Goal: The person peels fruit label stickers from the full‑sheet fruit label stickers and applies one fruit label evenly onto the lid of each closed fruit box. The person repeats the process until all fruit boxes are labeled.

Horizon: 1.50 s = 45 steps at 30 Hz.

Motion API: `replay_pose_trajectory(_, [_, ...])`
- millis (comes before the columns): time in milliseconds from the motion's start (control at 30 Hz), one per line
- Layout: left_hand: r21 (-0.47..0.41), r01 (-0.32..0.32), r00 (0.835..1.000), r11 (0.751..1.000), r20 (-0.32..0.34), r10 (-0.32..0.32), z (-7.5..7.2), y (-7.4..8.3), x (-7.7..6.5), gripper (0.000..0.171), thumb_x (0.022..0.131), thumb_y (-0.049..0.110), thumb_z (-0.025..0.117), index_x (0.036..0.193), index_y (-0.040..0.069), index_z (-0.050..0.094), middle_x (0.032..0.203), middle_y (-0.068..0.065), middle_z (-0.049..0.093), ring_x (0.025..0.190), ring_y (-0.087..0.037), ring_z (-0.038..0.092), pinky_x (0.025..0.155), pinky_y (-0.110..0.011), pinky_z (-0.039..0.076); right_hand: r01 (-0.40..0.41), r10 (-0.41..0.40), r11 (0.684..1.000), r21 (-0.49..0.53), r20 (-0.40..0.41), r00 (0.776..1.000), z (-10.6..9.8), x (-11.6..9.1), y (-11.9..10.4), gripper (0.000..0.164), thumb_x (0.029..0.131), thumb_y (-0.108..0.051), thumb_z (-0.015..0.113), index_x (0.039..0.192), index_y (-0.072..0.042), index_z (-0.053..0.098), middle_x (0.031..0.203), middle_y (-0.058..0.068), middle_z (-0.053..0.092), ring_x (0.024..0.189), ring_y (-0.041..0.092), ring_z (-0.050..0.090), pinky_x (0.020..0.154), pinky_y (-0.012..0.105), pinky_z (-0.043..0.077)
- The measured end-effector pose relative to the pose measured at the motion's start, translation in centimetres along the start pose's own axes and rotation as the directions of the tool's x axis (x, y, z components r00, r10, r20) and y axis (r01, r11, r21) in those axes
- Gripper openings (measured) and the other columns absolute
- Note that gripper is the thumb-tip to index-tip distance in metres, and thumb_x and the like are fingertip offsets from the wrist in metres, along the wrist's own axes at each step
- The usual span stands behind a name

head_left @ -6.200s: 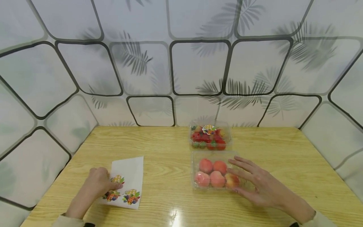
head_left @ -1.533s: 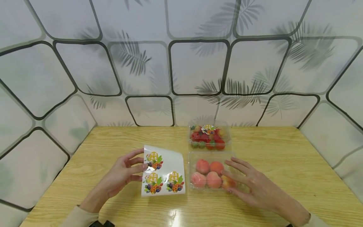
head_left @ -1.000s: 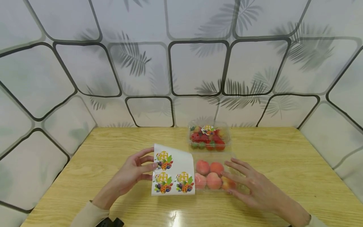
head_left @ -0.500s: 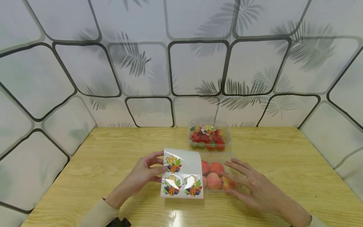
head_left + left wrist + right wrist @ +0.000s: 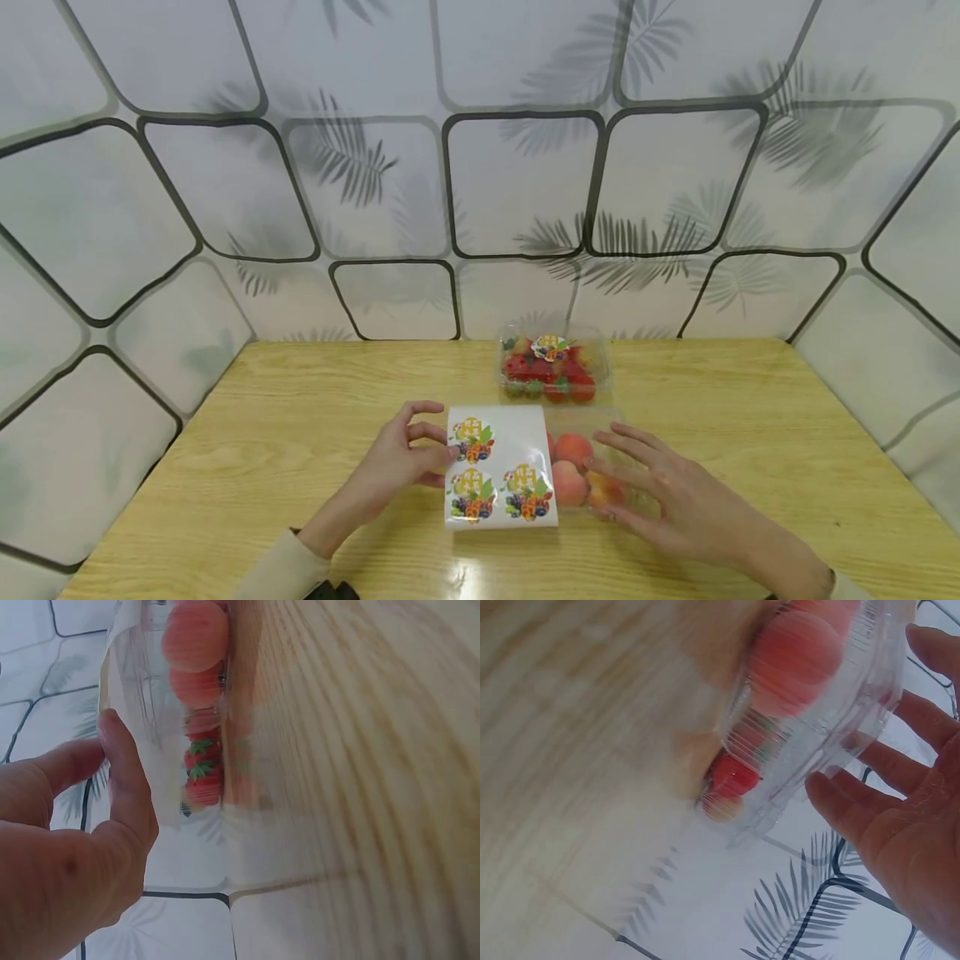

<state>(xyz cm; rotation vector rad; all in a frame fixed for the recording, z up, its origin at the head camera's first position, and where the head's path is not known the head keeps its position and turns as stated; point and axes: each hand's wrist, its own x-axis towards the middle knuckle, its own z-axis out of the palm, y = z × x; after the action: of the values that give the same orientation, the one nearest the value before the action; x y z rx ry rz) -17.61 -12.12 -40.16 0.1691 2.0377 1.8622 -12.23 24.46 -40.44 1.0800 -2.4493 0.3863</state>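
In the head view my left hand (image 5: 393, 467) pinches the left edge of a white sticker sheet (image 5: 517, 442) printed with fruit labels. The left wrist view shows thumb and fingertip at the sheet's edge (image 5: 112, 667). That sheet hangs over the left part of a clear plastic fruit box (image 5: 600, 417), hiding some of its peaches (image 5: 573, 450). On the box's right side lies my right hand (image 5: 678, 500), fingers spread and fairly straight. Its fingertips are right at the lid's edge in the right wrist view, beside the clear box wall (image 5: 870, 682).
Behind the peach box stands a second clear box (image 5: 551, 375) of strawberries and other fruit, a round fruit label on its lid. Both boxes are on a wooden table (image 5: 262, 442). A patterned curtain (image 5: 397, 200) borders the table's back and sides.
My left hand has picked the sticker sheet up from the table's left and carried it right, over the peach box's left part. My right hand has stayed at the box.
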Motion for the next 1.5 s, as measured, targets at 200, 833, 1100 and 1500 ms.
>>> replay_pose_trajectory(200, [0.077,-0.048,0.999,0.996,0.024,0.046,0.3,0.2,0.1,0.058,0.094,0.005,0.071,0.148,0.014,0.05,0.11,-0.01,0.056,0.088,-0.019,0.07,0.073,-0.04,0.064,-0.036,0.037,0.999,-0.008,0.048,0.998,-0.8,0.7,-0.2,0.042,0.089,-0.041,0.079,0.129,-0.03,0.071,0.139,0.003,0.064,0.127,0.031,0.061,0.086,0.051,0.061])
replay_pose_trajectory(833, [0.251,-0.156,0.988,0.955,0.027,0.155,0.9,1.4,0.5,0.034,0.093,0.01,0.075,0.126,0.008,0.068,0.103,-0.014,0.061,0.086,-0.019,0.073,0.068,-0.044,0.064,0.073,-0.067,0.993,0.093,-0.07,0.995,0.1,10.4,-0.5,0.018,0.085,-0.014,0.083,0.103,-0.008,0.079,0.102,0.002,0.075,0.094,0.019,0.067,0.08,0.034,0.058])
replay_pose_trajectory(1100, [0.273,-0.175,0.985,0.946,0.043,0.17,0.7,1.5,0.7,0.027,0.093,0.011,0.075,0.12,0.007,0.071,0.099,-0.014,0.065,0.083,-0.018,0.072,0.068,-0.045,0.064,0.027,-0.024,0.996,0.088,-0.034,0.999,0.7,13.0,-1.4,0.018,0.088,-0.021,0.082,0.102,-0.01,0.079,0.102,0.0,0.074,0.098,0.018,0.066,0.085,0.033,0.058])
replay_pose_trajectory(1500, [0.356,-0.233,0.972,0.905,0.06,0.227,1.2,1.8,0.6,0.026,0.093,0.012,0.075,0.119,0.008,0.073,0.104,-0.012,0.072,0.087,-0.019,0.074,0.066,-0.039,0.064,-0.019,-0.004,0.963,0.267,0.085,0.996,2.1,13.1,-1.9,0.018,0.091,-0.018,0.079,0.106,-0.009,0.079,0.098,0.001,0.073,0.087,0.013,0.066,0.074,0.022,0.056])
